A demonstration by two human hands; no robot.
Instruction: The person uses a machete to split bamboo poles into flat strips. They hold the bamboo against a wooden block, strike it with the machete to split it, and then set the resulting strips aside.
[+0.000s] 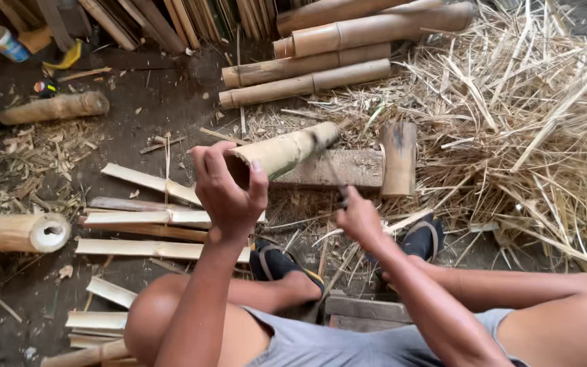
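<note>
My left hand (225, 190) grips the near open end of a short bamboo section (287, 151), which slants away from me with its far end resting on a flat wooden block (354, 168). My right hand (356, 216) is closed on the handle of a blade (327, 163) that is blurred and lies against the bamboo section's far part. I sit low with both knees spread, my feet in black sandals (424, 238) just behind the block.
Split bamboo slats (144, 228) lie on the dirt floor at the left. Whole bamboo poles (307, 75) are stacked at the back. A big heap of thin bamboo shavings (531, 129) fills the right. A short wood piece (399, 158) stands beside the block; a hollow bamboo piece (18, 232) lies at the far left.
</note>
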